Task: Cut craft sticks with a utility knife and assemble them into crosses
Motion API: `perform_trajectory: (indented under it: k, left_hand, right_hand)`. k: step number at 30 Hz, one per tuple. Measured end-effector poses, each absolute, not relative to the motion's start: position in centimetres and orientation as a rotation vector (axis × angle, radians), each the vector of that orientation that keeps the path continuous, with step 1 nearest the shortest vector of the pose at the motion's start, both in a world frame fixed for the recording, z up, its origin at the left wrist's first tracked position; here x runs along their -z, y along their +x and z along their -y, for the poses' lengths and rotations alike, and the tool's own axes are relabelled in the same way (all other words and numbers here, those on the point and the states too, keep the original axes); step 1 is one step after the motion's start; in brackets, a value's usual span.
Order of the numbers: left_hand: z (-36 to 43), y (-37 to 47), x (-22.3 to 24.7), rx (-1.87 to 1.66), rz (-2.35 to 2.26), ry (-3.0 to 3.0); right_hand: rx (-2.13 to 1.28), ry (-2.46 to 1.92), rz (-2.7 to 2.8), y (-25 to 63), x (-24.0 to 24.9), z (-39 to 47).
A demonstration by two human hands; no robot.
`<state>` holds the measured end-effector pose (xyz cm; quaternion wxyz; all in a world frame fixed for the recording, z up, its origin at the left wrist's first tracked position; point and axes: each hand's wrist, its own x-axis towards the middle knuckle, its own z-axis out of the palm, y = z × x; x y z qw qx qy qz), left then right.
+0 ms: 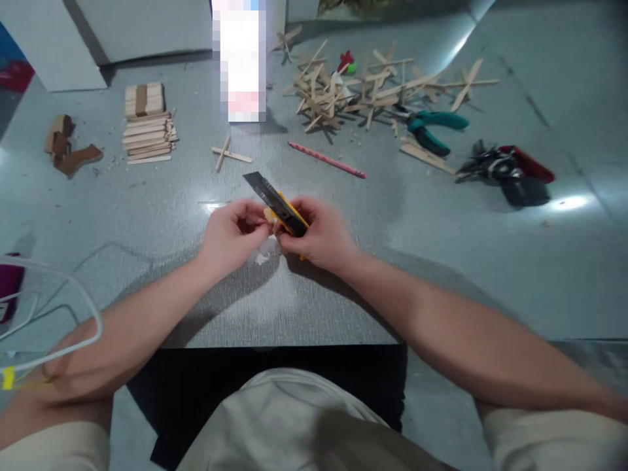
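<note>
My right hand (321, 235) grips a yellow and black utility knife (279, 204), its dark blade extended up and to the left. My left hand (233, 234) pinches a small pale piece (269, 216), apparently a wooden stick end, held against the knife. Most of that piece is hidden by my fingers. Small white shavings (265, 252) lie on the grey table (441, 261) just below my hands.
A stack of wooden sticks (147, 127) lies at the back left, brown cardboard pieces (66, 147) beside it. Two crossed sticks (228, 154) and a pink pencil (326, 159) lie ahead. A heap of glued sticks (363, 88), teal pliers (432, 127) and a red-black tool (510, 171) are at the right.
</note>
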<state>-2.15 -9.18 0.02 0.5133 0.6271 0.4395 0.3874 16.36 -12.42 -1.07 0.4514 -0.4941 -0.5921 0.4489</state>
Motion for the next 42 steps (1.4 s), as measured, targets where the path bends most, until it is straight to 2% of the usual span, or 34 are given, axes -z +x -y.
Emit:
perform_trajectory:
  k: [7,18,42]
  left_hand:
    - [9.02,-1.97,0.45,-0.934,-1.049,1.466]
    - [8.88,-2.44,0.05,-0.933,-1.087,1.409]
    - [9.13,-2.27,-0.24,-0.932,-1.168,1.513]
  right_hand:
    - [-1.015,-1.305,1.515,16.36,1.08,12.70]
    - [-1.199,-1.238,1.358,16.81,0.97,12.36]
    - [-1.115,-1.278,1.416,16.62,1.13,12.42]
